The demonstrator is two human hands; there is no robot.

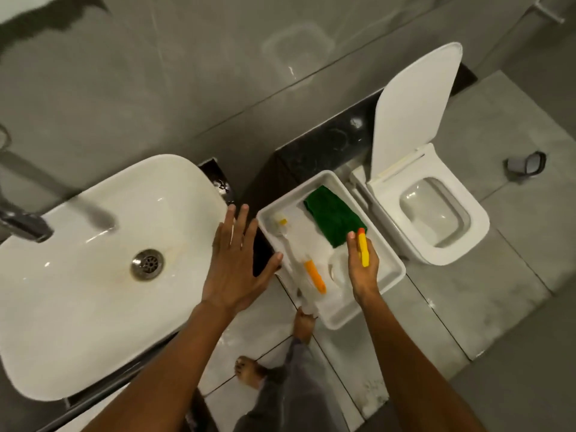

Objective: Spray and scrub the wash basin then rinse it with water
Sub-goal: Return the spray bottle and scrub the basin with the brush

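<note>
The white wash basin (93, 232) fills the left, with a metal drain (147, 264) in its bowl and a chrome tap (25, 226) at the far left. My left hand (237, 260) hovers flat with fingers spread over the basin's right rim, its thumb by the white tray (392, 263). My right hand (363, 269) is inside the tray, closed on the yellow-and-orange head of a clear spray bottle (363, 251). A green cloth (335, 218) and a brush with an orange handle (314, 275) lie in the tray.
A white toilet (436, 213) with its lid up stands right of the tray. A black stone ledge (321, 145) runs along the grey wall behind. My bare feet (249, 371) stand on wet pale floor tiles below the tray.
</note>
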